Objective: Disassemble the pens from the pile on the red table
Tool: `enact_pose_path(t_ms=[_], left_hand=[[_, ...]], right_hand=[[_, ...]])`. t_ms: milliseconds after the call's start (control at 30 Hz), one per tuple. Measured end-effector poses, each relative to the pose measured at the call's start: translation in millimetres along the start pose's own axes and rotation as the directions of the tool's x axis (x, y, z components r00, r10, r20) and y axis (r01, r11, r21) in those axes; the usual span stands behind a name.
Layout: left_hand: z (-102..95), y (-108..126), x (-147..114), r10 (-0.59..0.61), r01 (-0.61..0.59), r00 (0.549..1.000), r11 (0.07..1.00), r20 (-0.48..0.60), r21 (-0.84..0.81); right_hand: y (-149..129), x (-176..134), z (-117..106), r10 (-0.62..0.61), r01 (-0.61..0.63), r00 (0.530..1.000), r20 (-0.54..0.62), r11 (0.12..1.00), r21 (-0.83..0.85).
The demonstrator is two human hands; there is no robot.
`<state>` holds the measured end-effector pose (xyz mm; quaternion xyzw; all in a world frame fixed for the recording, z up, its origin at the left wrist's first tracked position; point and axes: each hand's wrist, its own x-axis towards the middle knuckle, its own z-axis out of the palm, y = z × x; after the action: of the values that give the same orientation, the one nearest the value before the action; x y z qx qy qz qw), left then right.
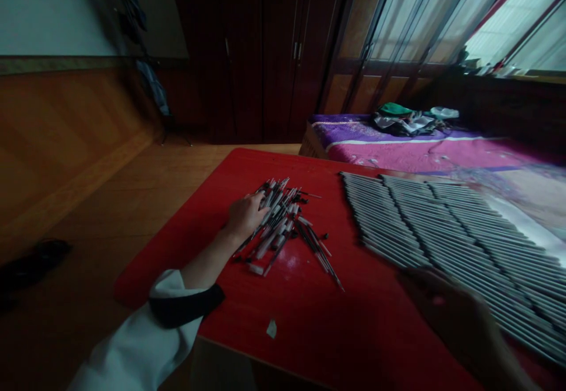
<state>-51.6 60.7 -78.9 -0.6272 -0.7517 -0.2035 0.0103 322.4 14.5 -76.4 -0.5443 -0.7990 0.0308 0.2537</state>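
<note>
On the red table (354, 320), a loose heap of pen parts (278, 217) lies left of the middle: clear tubes, thin refills and dark caps, pointing various ways. My left hand (247, 214) rests at the heap's left edge, thumb and forefinger apart over the parts; its other fingertips are partly hidden. Rows of slim grey pens (442, 226) lie side by side at the right, with dark ends lined up in bands. Close to their near edge is my right hand (446, 305), dark and smeared by motion, so its fingers cannot be made out.
A small pale scrap (271, 328) lies near the table's front edge. Beyond the table stands a bed (398, 152) with a purple and pink cover and a bundle of cloth (404, 120) on it. Dark wardrobes (265, 55) line the back wall. Dark shoes (48, 252) seem to lie on the floor.
</note>
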Motion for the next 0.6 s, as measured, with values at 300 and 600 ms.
enact_pose_path(t_ms=[300, 600], left_hand=[[3.4, 2, -3, -0.002, 0.002, 1.0, 0.998, -0.001, -0.061], [0.7, 2, 0, -0.136, 0.131, 0.991, 0.928, 0.008, -0.349]], right_hand=[[-98, 83, 58, -0.051, 0.105, 0.926, 0.373, 0.986, -0.126], [-95, 79, 65, 0.01, 0.015, 0.925, 0.38, 0.998, -0.063]])
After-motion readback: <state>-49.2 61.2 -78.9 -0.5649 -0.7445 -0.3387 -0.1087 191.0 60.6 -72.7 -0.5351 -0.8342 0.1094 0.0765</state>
